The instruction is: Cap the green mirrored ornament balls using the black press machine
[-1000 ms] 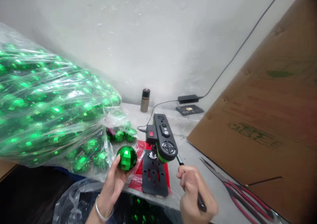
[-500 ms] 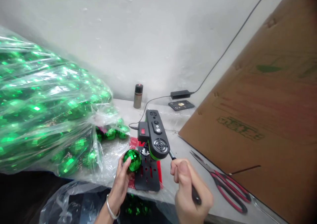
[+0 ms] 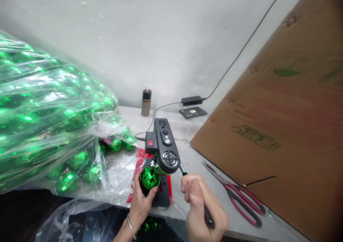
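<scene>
Your left hand (image 3: 142,198), a silver bangle at its wrist, is at the lower centre of the frame, with its thumb and fingers curled around a shiny green faceted ball (image 3: 150,177), gripping it from the left and the near side. The ball sits over the black slotted flat plate (image 3: 163,198), close beside the rounded end of the black long-bodied device with round grilles (image 3: 166,142); you cannot tell from this angle whether ball and plate touch. Your right hand (image 3: 205,204), right of lower centre, is closed in a fist around a black handle on a metal rod (image 3: 209,218), which slants up toward that same end of the device. A black box with a red switch (image 3: 150,142) is attached to the device's left side, and red sheeting (image 3: 140,157) shows from under the plate. Filling the left of the frame is a clear plastic bag (image 3: 103,124) packed with more green balls. To the right of your fist lie red-and-black-handled scissors (image 3: 237,197), beside a large brown cardboard box (image 3: 268,117). Near the centre, by the wall, a dark-capped cylindrical bottle (image 3: 146,103) stands upright, and a black power adapter (image 3: 192,100) lies farther right.
</scene>
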`<state>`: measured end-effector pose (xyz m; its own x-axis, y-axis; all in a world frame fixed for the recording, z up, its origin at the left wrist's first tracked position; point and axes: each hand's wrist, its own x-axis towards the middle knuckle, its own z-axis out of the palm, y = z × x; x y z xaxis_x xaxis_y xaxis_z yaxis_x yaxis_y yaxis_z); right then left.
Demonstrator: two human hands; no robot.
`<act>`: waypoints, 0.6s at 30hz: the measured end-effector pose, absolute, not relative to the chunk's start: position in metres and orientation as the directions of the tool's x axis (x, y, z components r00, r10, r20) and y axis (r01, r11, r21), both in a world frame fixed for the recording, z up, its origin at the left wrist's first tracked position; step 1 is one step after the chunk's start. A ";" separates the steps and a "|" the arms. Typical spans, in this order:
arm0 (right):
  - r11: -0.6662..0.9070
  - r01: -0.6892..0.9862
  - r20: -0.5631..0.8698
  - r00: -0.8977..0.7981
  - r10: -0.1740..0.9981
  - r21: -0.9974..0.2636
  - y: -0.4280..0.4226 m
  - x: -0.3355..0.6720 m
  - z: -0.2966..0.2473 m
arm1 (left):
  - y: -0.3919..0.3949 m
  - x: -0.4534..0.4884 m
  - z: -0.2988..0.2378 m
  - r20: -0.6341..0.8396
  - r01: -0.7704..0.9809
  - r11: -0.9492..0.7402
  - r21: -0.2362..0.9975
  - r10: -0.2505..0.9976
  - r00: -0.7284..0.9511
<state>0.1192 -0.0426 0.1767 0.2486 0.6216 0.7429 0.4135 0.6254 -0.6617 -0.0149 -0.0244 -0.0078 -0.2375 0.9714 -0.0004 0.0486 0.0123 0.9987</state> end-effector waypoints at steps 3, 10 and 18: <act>0.606 0.412 0.725 0.257 0.639 -0.680 -0.044 0.119 0.179 | -0.026 -0.016 -0.015 0.023 0.072 -0.008 0.997 0.978 -0.210; 0.599 0.397 0.713 0.272 0.647 -0.695 -0.043 0.118 0.178 | -0.024 -0.013 -0.015 0.017 0.079 -0.004 0.997 0.986 -0.165; 0.601 0.415 0.724 0.280 0.630 -0.683 -0.042 0.118 0.180 | -0.023 -0.013 -0.014 0.029 0.091 -0.019 0.996 0.994 -0.109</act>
